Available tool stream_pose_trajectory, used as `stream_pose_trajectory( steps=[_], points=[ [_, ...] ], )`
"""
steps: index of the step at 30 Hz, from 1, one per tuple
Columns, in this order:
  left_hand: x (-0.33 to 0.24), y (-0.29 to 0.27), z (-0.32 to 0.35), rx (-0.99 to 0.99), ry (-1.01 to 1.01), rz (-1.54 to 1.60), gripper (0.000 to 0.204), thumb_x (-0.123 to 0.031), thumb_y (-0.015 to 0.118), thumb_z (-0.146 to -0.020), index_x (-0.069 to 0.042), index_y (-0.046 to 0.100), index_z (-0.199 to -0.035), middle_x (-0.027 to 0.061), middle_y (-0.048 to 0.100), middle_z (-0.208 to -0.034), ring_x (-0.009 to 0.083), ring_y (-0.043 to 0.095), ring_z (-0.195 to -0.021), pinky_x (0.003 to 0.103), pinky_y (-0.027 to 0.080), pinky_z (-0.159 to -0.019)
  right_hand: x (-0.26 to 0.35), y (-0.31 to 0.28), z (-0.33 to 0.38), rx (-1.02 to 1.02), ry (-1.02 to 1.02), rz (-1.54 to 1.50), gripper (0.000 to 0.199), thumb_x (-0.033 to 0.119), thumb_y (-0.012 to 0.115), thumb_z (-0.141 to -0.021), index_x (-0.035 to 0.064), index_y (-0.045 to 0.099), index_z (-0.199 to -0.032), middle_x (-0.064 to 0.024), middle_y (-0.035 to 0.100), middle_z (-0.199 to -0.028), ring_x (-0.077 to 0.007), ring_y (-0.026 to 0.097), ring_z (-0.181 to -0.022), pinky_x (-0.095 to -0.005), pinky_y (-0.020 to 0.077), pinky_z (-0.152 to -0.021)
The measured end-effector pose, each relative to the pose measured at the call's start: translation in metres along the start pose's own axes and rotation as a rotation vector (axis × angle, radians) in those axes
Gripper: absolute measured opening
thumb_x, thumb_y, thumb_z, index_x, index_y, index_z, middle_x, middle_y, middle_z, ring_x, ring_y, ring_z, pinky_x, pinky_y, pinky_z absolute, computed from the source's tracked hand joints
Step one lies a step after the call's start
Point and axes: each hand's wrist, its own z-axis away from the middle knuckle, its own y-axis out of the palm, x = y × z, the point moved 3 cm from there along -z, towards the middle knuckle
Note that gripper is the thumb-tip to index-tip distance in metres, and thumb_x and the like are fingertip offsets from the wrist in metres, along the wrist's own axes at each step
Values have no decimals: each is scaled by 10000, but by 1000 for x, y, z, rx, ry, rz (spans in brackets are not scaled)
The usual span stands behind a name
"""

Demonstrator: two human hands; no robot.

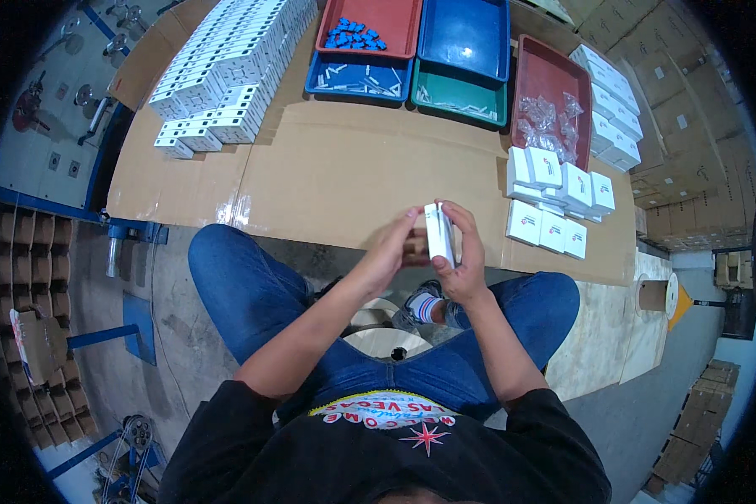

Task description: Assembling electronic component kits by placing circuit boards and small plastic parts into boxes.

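A small white box (436, 228) is held up on edge over the near edge of the cardboard-covered table. My left hand (390, 255) grips it from the left, with the thumb near its top and the other fingers partly hidden behind it. On its other side, my right hand (465, 262) is closed round the box, with fingers at the top and thumb low on the near face. Similar white boxes (539, 225) lie stacked on the table to the right of my hands.
Tall rows of white square pieces (218, 84) stand at the back left. Along the back are a red tray (370, 44) with blue parts, blue trays (464, 38), a green tray (459, 113) with small white pieces, and a dark red tray (550, 67) with clear plastic bags.
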Motion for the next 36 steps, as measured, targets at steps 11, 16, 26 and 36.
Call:
stream_pose_trajectory(
  steps=[11, 16, 26, 36],
  points=[
    [38, 12, 11, 52, -122, 230, 629, -609, 429, -1041, -107, 486, -1416, 64, 611, -1261, 180, 618, -1155, 352, 507, -980, 4, 15, 5, 143, -35, 120, 794, 580, 641, -912, 4, 505, -1441, -237, 509, -1394, -411, 525, -1251, -473, 446, -1047],
    [38, 16, 14, -2, -83, 251, 603, -589, 437, -1046, -117, 487, -1418, 63, 612, -1263, 180, 610, -1164, 350, 504, -981, 8, 16, 3, 140, -116, 180, 764, 578, 582, -948, -10, 524, -1432, -254, 501, -1378, -420, 528, -1219, -470, 448, -1023],
    [42, 11, 13, -52, -40, 309, 570, -563, 448, -1050, -125, 496, -1410, 68, 610, -1262, 188, 608, -1158, 350, 495, -986, 6, 22, 3, 156, -130, 177, 774, 608, 486, -996, -35, 526, -1425, -274, 502, -1391, -423, 530, -1243, -464, 449, -1038],
    [38, 2, 7, -8, -128, 299, 577, -519, 455, -1033, -129, 460, -1458, 80, 597, -1281, 201, 604, -1171, 359, 500, -998, 4, 15, -3, 191, -29, 136, 875, 651, 591, -917, 7, 450, -1493, -234, 452, -1469, -380, 494, -1317, -463, 441, -1060]
  ],
)
